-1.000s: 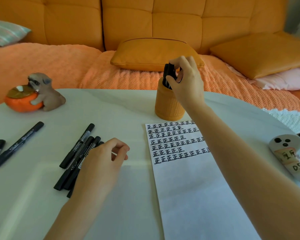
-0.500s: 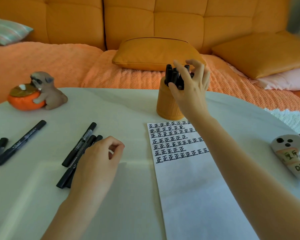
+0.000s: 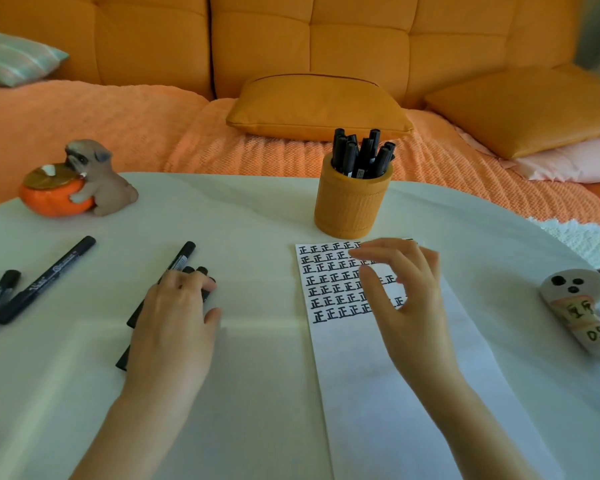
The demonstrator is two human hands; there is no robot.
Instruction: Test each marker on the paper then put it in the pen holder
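Observation:
An orange pen holder stands at the far middle of the white table and holds several black markers, caps up. In front of it lies a long white paper whose top is filled with rows of black test marks. My right hand hovers over those marks with loosely spread fingers and holds nothing. My left hand rests with its fingers laid over a small bunch of black markers left of the paper. More black markers lie at the table's left edge.
A dog figurine hugging an orange pumpkin sits at the far left. A grey ghost-shaped figure lies at the right edge, with a white cloth behind it. An orange sofa with cushions runs behind the table.
My right hand let go of a marker in the holder and drew back toward me over the paper, empty. My left hand slid forward onto the bunch of markers.

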